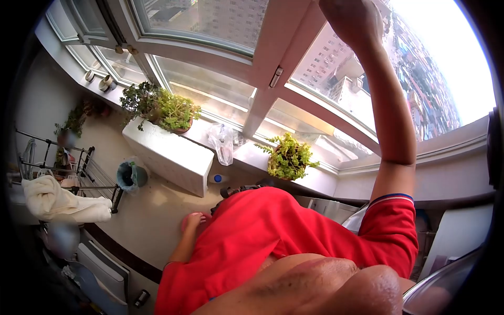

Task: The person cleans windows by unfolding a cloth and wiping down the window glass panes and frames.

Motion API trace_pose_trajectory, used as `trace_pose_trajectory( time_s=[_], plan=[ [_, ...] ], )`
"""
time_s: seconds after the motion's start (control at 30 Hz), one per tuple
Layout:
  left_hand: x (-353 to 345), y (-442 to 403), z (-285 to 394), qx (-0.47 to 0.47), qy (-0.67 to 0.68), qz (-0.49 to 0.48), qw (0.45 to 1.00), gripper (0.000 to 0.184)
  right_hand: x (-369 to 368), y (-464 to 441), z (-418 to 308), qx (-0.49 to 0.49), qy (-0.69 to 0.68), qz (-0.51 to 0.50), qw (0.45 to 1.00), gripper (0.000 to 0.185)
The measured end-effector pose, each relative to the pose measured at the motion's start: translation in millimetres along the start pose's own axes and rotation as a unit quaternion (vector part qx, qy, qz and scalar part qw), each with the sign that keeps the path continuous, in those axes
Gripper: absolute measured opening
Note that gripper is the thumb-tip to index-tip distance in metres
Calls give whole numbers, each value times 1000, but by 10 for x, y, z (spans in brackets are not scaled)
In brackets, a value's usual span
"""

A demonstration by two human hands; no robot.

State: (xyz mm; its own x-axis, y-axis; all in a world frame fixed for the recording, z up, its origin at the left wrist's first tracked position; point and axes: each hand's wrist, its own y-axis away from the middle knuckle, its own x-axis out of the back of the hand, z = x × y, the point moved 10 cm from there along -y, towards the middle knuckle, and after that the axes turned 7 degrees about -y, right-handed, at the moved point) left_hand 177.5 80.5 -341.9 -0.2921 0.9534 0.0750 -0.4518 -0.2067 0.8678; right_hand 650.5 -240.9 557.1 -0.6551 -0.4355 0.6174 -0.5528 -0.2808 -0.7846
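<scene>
My right hand (354, 20) is raised at the top edge of the view, in front of the tall window pane (328, 63). Its fingers are curled; whatever they hold, if anything, is hidden. Low beside my red shirt (252, 220) is my left hand (195, 218), fingers bent around or against something pinkish too small to make out. Below the raised arm, a potted green plant (290, 157) stands on the white sill (252, 155). A window handle (276, 77) shows on the frame between the panes.
Further left are more potted plants (176, 111), a clear plastic bag (221, 142), a white box (168, 152) and a lined bin (131, 175). A black rack (86, 188) holds a cream towel (58, 202). A metal-rimmed object (446, 283) sits at lower right.
</scene>
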Motion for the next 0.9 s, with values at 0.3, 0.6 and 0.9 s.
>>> trace_pose_trajectory(
  time_s=[0.3,0.6,0.9],
  plan=[
    [15,80,261,-9,-110,-32,993,27,-1540,1860,375,-74,-30,-305,949,62],
    [809,480,-281,84,-136,58,985,30,-178,589,191,-71,-245,-46,966,61],
    [221,214,-68,2,-11,-21,1000,30,-923,1045,394,-213,-354,-77,908,71]
  ],
)
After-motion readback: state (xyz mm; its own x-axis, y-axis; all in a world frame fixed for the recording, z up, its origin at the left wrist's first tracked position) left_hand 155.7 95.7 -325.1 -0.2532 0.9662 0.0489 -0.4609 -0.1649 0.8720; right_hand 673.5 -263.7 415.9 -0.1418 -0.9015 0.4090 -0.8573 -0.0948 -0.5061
